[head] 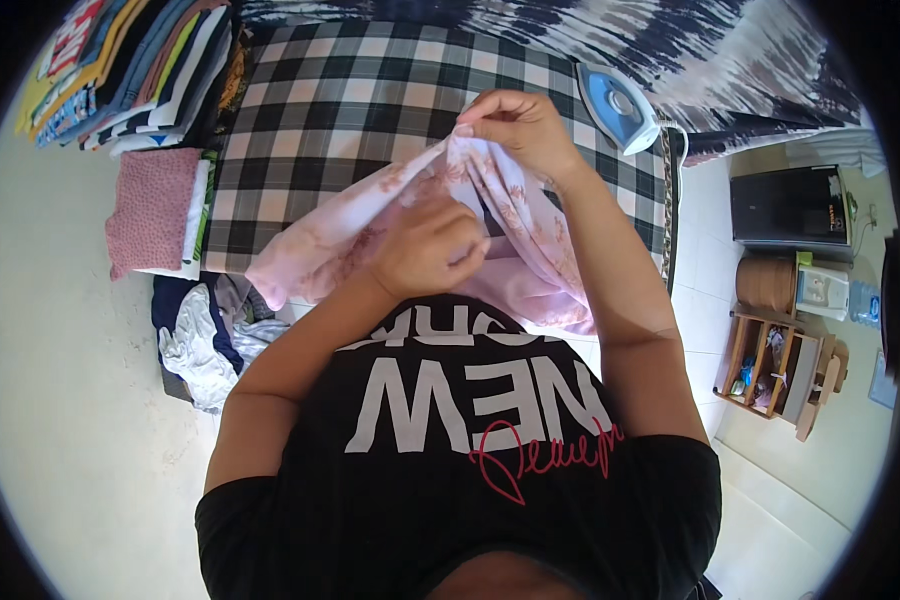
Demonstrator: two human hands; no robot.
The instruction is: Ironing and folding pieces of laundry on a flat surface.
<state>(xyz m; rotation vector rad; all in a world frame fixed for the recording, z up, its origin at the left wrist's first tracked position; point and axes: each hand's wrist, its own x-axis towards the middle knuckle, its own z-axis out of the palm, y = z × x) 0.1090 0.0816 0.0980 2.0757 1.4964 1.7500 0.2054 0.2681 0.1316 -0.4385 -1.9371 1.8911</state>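
Observation:
A pale pink cloth with a brownish floral print (540, 277) hangs in folds between my arms, over the near edge of the checked cover (307, 97). The fingertips of my right hand (521, 127) pinch its raised edge. My left hand (439, 247) is curled in front of the fabric, near the middle of the cloth; whether its fingers hold any of it cannot be told. A blue and white electric iron (616, 105) rests at the far right of the checked cover, with its white cord running down the right side.
Stacked folded clothes (142, 67) stand at the far left, with a folded pink patterned cloth (154, 210) nearer. Loose garments (195, 337) lie in a container below. At the right are a small black refrigerator (787, 206) and a wooden shelf unit (757, 367).

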